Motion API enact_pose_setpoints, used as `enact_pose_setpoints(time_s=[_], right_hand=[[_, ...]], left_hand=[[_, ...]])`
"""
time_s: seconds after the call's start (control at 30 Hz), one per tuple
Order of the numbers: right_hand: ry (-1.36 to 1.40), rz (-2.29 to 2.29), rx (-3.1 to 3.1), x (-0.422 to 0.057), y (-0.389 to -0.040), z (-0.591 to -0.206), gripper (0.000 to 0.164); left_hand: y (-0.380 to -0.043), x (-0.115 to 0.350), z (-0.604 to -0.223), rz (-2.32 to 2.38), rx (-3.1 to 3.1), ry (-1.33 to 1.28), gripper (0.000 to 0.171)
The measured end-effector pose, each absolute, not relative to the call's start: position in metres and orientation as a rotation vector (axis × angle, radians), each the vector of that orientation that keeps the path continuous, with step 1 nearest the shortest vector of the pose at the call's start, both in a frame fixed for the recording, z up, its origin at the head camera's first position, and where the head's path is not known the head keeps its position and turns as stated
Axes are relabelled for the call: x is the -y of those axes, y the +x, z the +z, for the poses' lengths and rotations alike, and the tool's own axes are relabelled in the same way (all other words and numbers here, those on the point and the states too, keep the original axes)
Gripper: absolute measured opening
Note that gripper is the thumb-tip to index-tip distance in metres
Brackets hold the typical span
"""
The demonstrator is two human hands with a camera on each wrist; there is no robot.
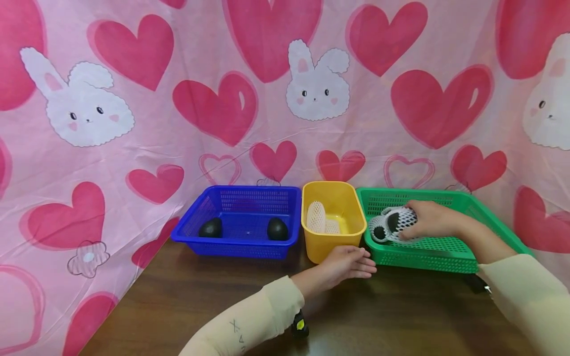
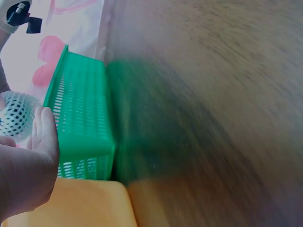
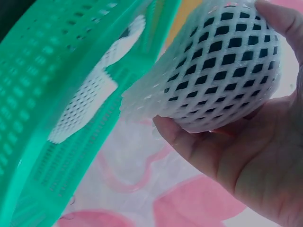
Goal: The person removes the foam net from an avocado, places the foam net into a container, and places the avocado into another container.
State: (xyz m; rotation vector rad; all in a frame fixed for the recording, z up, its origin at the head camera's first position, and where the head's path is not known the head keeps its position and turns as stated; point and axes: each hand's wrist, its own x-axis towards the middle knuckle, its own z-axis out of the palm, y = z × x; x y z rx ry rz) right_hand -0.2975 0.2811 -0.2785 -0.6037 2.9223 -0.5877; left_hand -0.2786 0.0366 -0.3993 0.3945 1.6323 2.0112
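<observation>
My right hand (image 1: 429, 220) grips a dark, egg-shaped fruit, seemingly an avocado (image 3: 227, 59), sleeved in a white foam net (image 3: 189, 97). It holds this over the left end of the green basket (image 1: 427, 261). Beneath it in that basket lies more white netting (image 3: 83, 106) with a dark round piece (image 1: 380, 233) showing. My left hand (image 1: 345, 264) is held with fingers straight, in front of the yellow bin (image 1: 331, 242) and close to the green basket's front left corner. It holds nothing.
At the left stands a blue basket (image 1: 240, 249) with two dark egg-shaped fruits, one on the left (image 1: 211, 227) and one on the right (image 1: 277, 229). Empty foam nets (image 1: 316, 217) lie inside the yellow bin. A pink heart-patterned cloth (image 1: 213, 133) hangs behind the brown wooden table (image 1: 200, 291).
</observation>
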Motion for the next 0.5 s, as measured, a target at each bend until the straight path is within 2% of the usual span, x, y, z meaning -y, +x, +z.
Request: enact_pose_setpoints(time_s=[0.27,0.5], right_hand=[[-0.632,-0.629,-2.982,-0.26,-0.278,-0.274,0.077],[-0.702,-0.65,-3.02,-0.241,-0.265,-0.279,0.075]], left_hand=[[-0.278,-0.009,-0.391,1.974,-1.653,0.466,0.028],[-0.277,0.015,-0.384,1.931,-1.704,0.509,0.038]])
